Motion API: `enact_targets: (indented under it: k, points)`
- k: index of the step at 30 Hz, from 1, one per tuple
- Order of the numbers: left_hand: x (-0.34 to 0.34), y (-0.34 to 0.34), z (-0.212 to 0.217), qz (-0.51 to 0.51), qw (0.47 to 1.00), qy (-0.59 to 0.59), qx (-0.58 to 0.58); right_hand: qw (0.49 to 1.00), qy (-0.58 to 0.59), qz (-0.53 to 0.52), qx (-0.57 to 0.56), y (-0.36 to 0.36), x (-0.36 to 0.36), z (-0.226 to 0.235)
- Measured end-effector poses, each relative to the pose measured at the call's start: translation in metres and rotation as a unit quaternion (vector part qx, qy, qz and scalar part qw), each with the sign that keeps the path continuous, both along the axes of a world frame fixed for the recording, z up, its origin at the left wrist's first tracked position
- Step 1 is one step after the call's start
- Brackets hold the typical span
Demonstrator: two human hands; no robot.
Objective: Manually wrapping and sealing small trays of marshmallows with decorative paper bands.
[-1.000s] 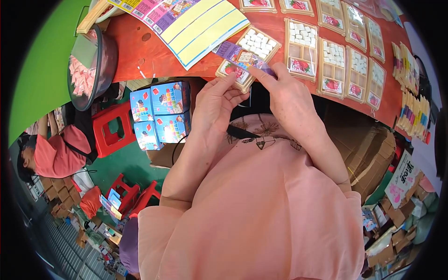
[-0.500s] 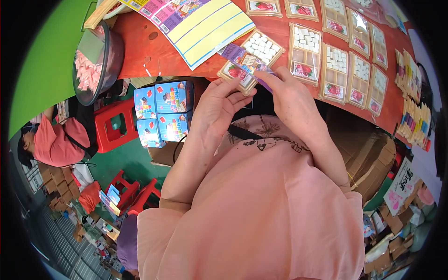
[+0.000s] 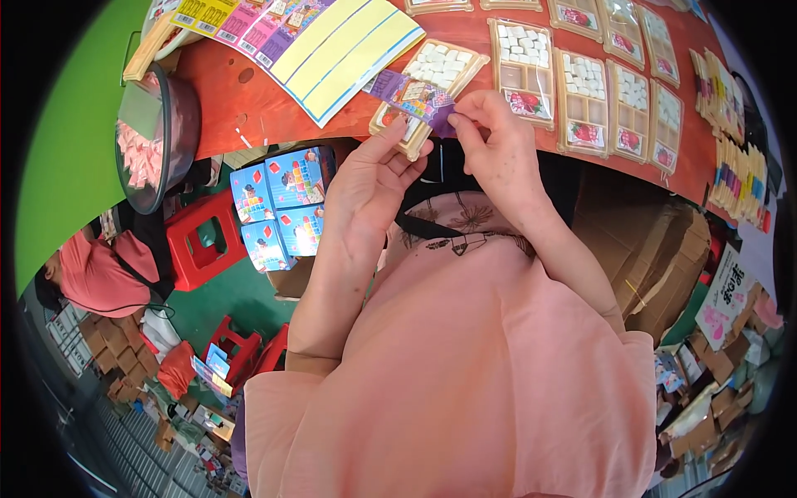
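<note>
My left hand (image 3: 365, 178) is closed on the near end of a shallow tray (image 3: 442, 65), which holds white pieces at its far end and has a strawberry picture at its near end. A purple printed label (image 3: 413, 95) lies across the tray's middle. Its right end sticks out past the tray, and my right hand (image 3: 502, 137) pinches that end between thumb and forefinger. The tray is tilted at the table's front edge. My left fingers hide part of its underside.
On the red table (image 3: 241, 104) lies a sheet of yellow and coloured labels (image 3: 332, 62). Several similar trays (image 3: 523, 62) lie to the right, beside bundled sticks (image 3: 737, 178). A tub (image 3: 170, 137) with pink pieces is at left, above blue boxes (image 3: 290, 183) and a red stool (image 3: 203, 236).
My right hand has gone from bent over the label's right end to pinching it, with the end drawn out beyond the tray. The whole view has shifted slightly.
</note>
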State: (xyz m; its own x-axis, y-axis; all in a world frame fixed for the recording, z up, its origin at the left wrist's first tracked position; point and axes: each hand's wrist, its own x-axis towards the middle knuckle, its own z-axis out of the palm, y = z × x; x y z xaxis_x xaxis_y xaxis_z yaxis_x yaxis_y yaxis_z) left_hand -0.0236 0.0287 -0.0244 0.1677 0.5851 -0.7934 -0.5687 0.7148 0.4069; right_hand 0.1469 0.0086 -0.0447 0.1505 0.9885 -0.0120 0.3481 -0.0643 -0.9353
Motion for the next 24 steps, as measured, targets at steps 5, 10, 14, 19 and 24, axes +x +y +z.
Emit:
enact_targets:
  k: [5, 10, 14, 19, 24]
  points:
    - [-0.007, 0.0, -0.006, -0.009, 0.999, -0.035, -0.005, 0.964, 0.196, -0.026, -0.178, 0.009, -0.009, 0.007]
    - [-0.002, -0.002, -0.005, -0.025, 0.999, -0.013, 0.026, 0.942, 0.286, -0.064, -0.162, 0.01, -0.021, -0.008]
    - [-0.002, -0.002, -0.009, -0.036, 0.999, -0.005, 0.038, 0.977, 0.205, -0.035, -0.049, 0.01, -0.023, -0.018]
    - [0.003, -0.008, -0.02, -0.009, 0.996, 0.061, 0.063, 0.939, 0.304, -0.009, -0.162, 0.01, -0.022, 0.009]
    - [0.006, -0.007, -0.018, -0.039, 0.991, 0.097, 0.081, 0.95, 0.253, -0.048, -0.177, 0.02, -0.025, 0.004]
